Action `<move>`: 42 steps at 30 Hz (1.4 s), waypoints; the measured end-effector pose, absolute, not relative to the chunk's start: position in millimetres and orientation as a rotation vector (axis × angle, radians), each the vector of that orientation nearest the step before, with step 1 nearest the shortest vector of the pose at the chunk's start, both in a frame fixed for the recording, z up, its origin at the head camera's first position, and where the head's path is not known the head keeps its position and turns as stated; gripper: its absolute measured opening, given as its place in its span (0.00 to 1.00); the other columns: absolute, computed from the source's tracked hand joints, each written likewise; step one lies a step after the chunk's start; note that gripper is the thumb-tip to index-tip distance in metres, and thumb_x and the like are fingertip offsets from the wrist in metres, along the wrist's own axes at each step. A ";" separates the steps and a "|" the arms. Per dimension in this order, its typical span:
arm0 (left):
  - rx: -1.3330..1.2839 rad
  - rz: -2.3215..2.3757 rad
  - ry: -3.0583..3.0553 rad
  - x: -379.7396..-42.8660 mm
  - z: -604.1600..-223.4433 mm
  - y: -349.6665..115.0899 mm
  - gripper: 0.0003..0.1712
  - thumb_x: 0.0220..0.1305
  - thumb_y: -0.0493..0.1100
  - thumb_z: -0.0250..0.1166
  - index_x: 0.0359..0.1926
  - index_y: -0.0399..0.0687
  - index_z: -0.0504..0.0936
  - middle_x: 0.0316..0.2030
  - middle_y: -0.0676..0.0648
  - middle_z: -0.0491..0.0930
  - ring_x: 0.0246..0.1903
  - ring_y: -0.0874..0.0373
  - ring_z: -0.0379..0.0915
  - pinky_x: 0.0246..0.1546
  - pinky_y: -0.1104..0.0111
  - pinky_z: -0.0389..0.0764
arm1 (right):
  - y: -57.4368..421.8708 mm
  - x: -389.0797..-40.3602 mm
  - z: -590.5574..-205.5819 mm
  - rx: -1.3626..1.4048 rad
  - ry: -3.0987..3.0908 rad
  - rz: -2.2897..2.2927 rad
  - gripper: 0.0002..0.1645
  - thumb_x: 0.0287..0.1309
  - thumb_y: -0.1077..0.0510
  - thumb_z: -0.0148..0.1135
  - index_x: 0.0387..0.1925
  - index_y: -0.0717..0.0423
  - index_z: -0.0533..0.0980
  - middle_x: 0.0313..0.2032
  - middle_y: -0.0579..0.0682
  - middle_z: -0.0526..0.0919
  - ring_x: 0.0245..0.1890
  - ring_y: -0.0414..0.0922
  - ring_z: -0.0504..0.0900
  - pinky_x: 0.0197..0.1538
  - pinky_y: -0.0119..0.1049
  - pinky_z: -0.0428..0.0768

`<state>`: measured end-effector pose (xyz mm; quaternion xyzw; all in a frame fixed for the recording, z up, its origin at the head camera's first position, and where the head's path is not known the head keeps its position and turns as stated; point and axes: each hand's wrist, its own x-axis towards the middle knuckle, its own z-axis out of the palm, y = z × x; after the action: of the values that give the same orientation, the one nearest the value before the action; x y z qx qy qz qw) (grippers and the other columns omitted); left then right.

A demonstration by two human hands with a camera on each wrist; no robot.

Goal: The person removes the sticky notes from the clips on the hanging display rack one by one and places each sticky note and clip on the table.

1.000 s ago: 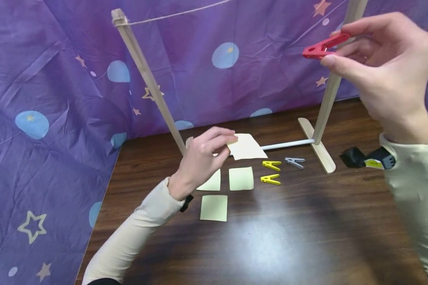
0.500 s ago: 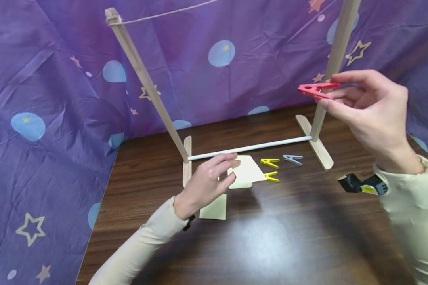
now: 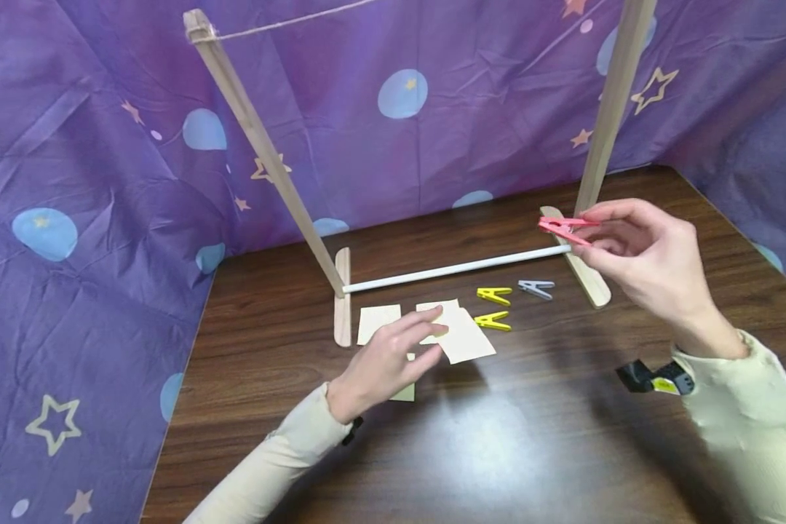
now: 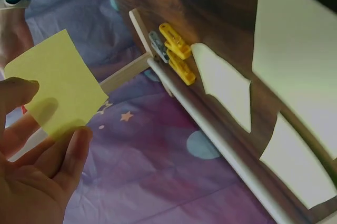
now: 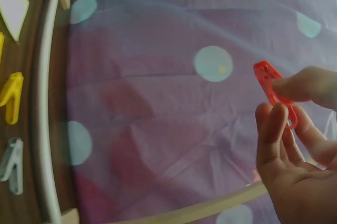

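Note:
My left hand pinches a pale yellow sticky note by its edge, above the table. In the left wrist view the thumb lies on one face of that note and fingers are behind it. Flat on the wood under and beside this hand are other sticky notes, partly covered by it. On the right, my right hand holds a red clothespin in the air between thumb and fingers, its legs spread in the head view. The right wrist view shows the same clothespin at the fingertips.
Two yellow clothespins and a grey clothespin lie right of the notes. Behind them stands a wooden frame with a left post, a right post, a white bottom rod and a string on top. A purple cloth hangs behind.
My right hand has come down and to the left with the red clothespin. The left hand has moved lower and slightly right, carrying its sticky note toward the near side.

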<state>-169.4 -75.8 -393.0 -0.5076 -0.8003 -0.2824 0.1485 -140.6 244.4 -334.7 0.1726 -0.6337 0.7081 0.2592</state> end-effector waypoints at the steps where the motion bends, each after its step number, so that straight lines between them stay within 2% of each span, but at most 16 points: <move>1: -1.458 -0.816 -2.303 -168.8 -394.8 -76.2 0.12 0.59 0.35 0.64 0.45 0.40 0.84 0.53 0.38 0.81 0.52 0.51 0.81 0.53 0.73 0.78 | 244.6 -139.9 -337.9 0.443 -1.781 1.868 0.21 0.40 0.87 0.58 0.40 0.73 0.76 0.35 0.50 0.87 0.29 0.37 0.84 0.31 0.22 0.80; 7: -1.481 -0.852 -2.306 -165.5 -406.4 -77.0 0.13 0.58 0.36 0.67 0.45 0.40 0.83 0.54 0.37 0.80 0.53 0.50 0.80 0.56 0.73 0.75 | 244.8 -135.0 -356.3 0.236 -2.175 1.471 0.21 0.44 0.78 0.67 0.43 0.67 0.78 0.35 0.36 0.83 0.25 0.29 0.80 0.27 0.18 0.75; 14: -1.532 -0.856 -2.407 -161.1 -422.9 -77.9 0.16 0.60 0.42 0.67 0.48 0.40 0.82 0.58 0.37 0.77 0.57 0.50 0.76 0.60 0.71 0.72 | 242.3 -131.0 -381.7 0.196 -2.309 1.370 0.21 0.45 0.75 0.69 0.44 0.67 0.79 0.38 0.35 0.79 0.31 0.26 0.79 0.31 0.17 0.77; 20: -1.584 -0.856 -2.483 -158.7 -434.3 -78.1 0.18 0.61 0.44 0.67 0.50 0.40 0.81 0.60 0.38 0.75 0.59 0.50 0.74 0.62 0.70 0.71 | 243.0 -123.9 -403.4 0.187 -2.377 1.362 0.20 0.47 0.75 0.68 0.46 0.65 0.77 0.37 0.31 0.79 0.29 0.27 0.79 0.29 0.19 0.76; 24: -1.610 -0.798 -2.545 -158.1 -440.4 -78.6 0.21 0.62 0.47 0.67 0.52 0.41 0.80 0.61 0.39 0.74 0.60 0.52 0.73 0.62 0.71 0.70 | 242.9 -119.4 -414.8 0.167 -2.445 1.338 0.20 0.47 0.74 0.68 0.44 0.63 0.77 0.30 0.35 0.82 0.27 0.27 0.80 0.26 0.21 0.75; 28: -1.624 -0.741 -2.585 -157.6 -443.9 -79.7 0.23 0.61 0.49 0.67 0.53 0.41 0.80 0.62 0.40 0.73 0.61 0.52 0.73 0.64 0.71 0.69 | 241.8 -116.0 -426.4 0.157 -2.509 1.309 0.19 0.46 0.73 0.69 0.43 0.64 0.77 0.28 0.46 0.84 0.26 0.27 0.79 0.25 0.23 0.74; 32: -1.622 -0.728 -2.638 -157.3 -446.6 -80.8 0.21 0.61 0.44 0.64 0.55 0.42 0.79 0.63 0.41 0.73 0.61 0.54 0.72 0.63 0.72 0.69 | 239.7 -113.6 -435.3 0.164 -2.579 1.286 0.18 0.46 0.71 0.70 0.42 0.64 0.77 0.28 0.57 0.85 0.23 0.28 0.79 0.23 0.25 0.73; 37: -1.609 -0.706 -2.725 -155.8 -450.7 -82.6 0.24 0.58 0.34 0.55 0.57 0.43 0.78 0.64 0.43 0.72 0.63 0.57 0.70 0.60 0.73 0.72 | 237.7 -111.5 -442.2 0.145 -2.716 1.267 0.17 0.47 0.69 0.70 0.41 0.63 0.77 0.29 0.56 0.85 0.20 0.33 0.78 0.21 0.29 0.72; 42: -1.600 -0.656 -2.778 -155.0 -454.2 -83.3 0.23 0.61 0.32 0.53 0.57 0.43 0.78 0.64 0.43 0.71 0.63 0.56 0.70 0.64 0.70 0.69 | 236.8 -112.6 -448.7 0.138 -2.812 1.214 0.17 0.46 0.66 0.72 0.41 0.62 0.78 0.30 0.53 0.84 0.21 0.31 0.76 0.24 0.29 0.71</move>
<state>-155.0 -83.3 -454.2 -0.4879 -0.8472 -0.2000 -0.0652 -112.6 236.8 -448.7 0.0449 -0.9165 0.3957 0.0377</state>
